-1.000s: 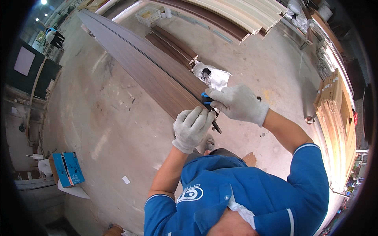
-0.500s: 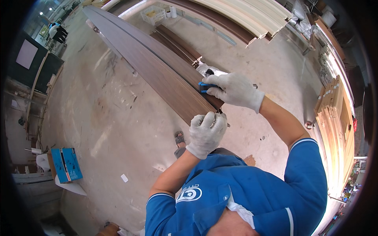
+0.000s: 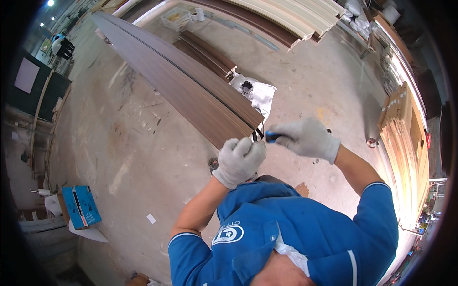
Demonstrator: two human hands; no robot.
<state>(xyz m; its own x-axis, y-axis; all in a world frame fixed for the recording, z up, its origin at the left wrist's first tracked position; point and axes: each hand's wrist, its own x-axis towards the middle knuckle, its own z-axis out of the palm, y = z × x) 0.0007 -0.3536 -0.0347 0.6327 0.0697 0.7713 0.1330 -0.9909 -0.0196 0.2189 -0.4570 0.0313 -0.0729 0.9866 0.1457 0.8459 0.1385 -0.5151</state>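
gripping a blue-and-black tool (image 3: 272,137) between its fingers, the gloved right hand (image 3: 307,138) hangs just off the near end of a long brown board (image 3: 186,88) in my head view. i see the tool at about three o'clock from that end, near it but off its top face. a thin black piece (image 3: 255,136) pokes out there; i cannot tell whether the tool touches it. at eight o'clock from the tool, the gloved left hand (image 3: 242,163) has its fingers curled in at the board's end, and i cannot tell whether they clasp anything. the board runs away from me between ten and eleven o'clock. further out i have a white bag (image 3: 263,94) at one o'clock, a white crate (image 3: 177,24) at eleven, a blue box (image 3: 81,206) at eight and a light wooden stack (image 3: 400,148) at three.
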